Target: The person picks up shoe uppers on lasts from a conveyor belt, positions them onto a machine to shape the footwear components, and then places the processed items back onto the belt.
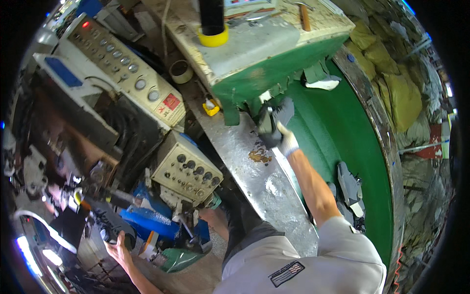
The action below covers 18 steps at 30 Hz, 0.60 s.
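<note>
A dark grey shoe is in my bare left hand, out at the lower left beside a machine. My fingers curl round its end, and its far end reaches toward the machine parts. Stretched forward, my right hand wears a whitish glove and closes on a grey-and-black shoe. That shoe is over the edge of the green conveyor belt, in front of a slitted green curtain. Another grey shoe appears pressed against it; their boundary is hard to make out.
Several grey shoes lie on the belt to my right, and a pale-soled one lies by the curtain. On my left are two control panels. Yellow-green sacks pile beyond the belt. A hammer rests on the housing.
</note>
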Tool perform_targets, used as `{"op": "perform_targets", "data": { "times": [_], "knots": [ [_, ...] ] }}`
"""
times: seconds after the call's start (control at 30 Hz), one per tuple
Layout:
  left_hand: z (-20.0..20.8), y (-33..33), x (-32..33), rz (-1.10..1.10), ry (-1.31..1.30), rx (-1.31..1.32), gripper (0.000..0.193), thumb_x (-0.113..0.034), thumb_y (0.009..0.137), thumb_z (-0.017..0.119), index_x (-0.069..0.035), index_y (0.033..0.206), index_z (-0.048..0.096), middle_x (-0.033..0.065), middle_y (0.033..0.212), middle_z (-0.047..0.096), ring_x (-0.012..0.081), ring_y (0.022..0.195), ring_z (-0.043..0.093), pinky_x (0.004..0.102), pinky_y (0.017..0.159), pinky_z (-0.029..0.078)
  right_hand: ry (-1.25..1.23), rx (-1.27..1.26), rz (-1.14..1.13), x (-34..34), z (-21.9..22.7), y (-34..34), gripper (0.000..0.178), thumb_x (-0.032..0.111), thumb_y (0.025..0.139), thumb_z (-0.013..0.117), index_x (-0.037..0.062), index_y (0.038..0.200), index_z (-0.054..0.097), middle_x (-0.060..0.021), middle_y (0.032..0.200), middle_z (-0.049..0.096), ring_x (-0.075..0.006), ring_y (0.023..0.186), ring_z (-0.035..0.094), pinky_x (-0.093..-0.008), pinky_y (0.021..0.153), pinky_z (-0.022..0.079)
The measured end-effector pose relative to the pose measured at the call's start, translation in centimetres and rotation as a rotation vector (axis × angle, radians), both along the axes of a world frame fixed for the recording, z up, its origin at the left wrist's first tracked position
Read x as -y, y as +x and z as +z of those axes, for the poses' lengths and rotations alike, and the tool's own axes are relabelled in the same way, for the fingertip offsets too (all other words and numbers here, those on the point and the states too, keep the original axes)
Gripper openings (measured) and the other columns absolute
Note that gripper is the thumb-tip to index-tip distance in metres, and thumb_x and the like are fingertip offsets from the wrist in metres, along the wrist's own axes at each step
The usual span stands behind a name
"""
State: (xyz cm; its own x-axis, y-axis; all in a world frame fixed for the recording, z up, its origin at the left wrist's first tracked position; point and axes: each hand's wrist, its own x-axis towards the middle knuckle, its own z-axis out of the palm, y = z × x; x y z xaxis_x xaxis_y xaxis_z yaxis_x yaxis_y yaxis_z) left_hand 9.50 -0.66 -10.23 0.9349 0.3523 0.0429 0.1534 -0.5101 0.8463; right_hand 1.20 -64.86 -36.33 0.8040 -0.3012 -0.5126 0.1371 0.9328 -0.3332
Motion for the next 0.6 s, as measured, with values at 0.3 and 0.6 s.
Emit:
{"op": "perform_targets", "data": {
  "times": [0.3, 0.6],
  "knots": [
    [2.6, -0.1, 2.9, -0.311, -0.263, -0.309, 0.049, -0.014, 0.093, 0.068, 0.005, 0.136, 0.055, 0.0167, 0.125, 0.067, 0.0203, 0.108, 0.065, 0.0329, 0.096, 0.050, 0.382, 0.355, 0.411, -26.5, 8.4, -2.2, 0.044, 0.031, 0.101, 0.054, 0.0007, 0.132, 0.053, -0.0116, 0.119, 0.065, -0.0226, 0.108, 0.064, -0.0409, 0.097, 0.054],
    [-0.5, 1.9, -1.1, -0.132, -0.726, -0.255, 0.024, -0.008, 0.085, 0.076, 0.003, 0.106, 0.071, 0.0061, 0.092, 0.072, 0.0121, 0.073, 0.067, 0.0259, 0.067, 0.058, -0.340, 0.084, 0.769, -43.2, 22.6, 7.2, 0.042, 0.023, 0.100, 0.059, -0.0042, 0.132, 0.057, -0.0068, 0.117, 0.066, -0.0118, 0.100, 0.063, -0.0278, 0.088, 0.052]
  ]
}}
